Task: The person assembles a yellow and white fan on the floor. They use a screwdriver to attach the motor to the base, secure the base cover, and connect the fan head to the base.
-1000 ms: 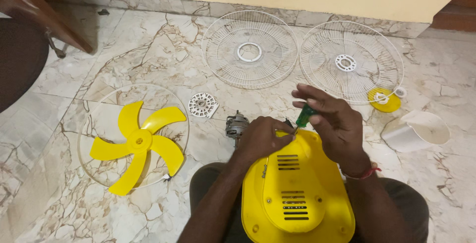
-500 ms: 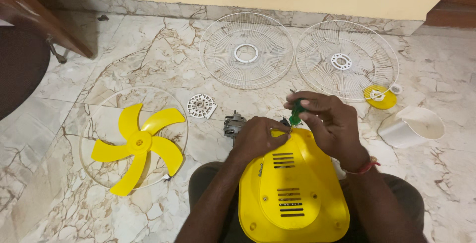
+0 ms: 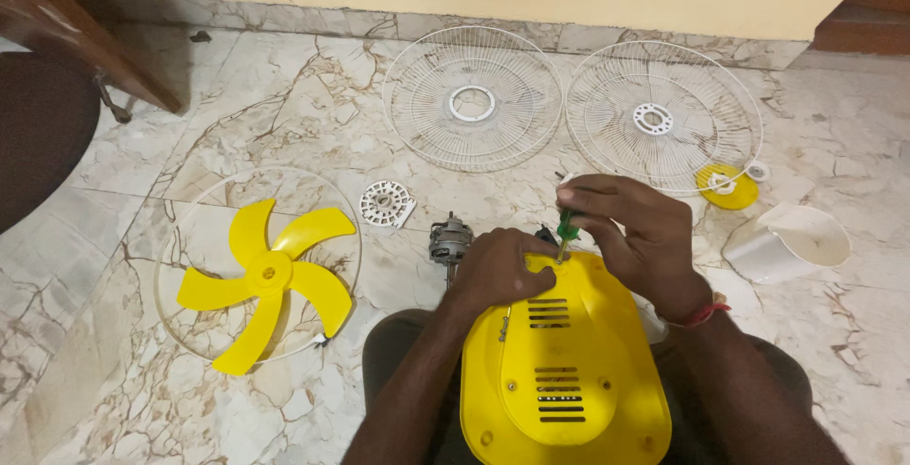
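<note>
Far to my left on the marble floor (image 3: 284,114) lies a yellow fan blade (image 3: 268,278) inside a clear ring, with a small white round plate (image 3: 387,204) just beyond it. A grey motor (image 3: 449,239) sits near my left hand (image 3: 500,271), which presses flat, fingers curled, on the top edge of the yellow housing (image 3: 561,361) resting on my lap. My right hand (image 3: 633,233) is closed around a green-handled screwdriver (image 3: 567,226), its tip down at the housing's upper rim. Two white wire grilles (image 3: 472,100) (image 3: 664,116) lie side by side by the wall, then a yellow cap (image 3: 728,186) and a white cone-shaped cover (image 3: 789,243).
</note>
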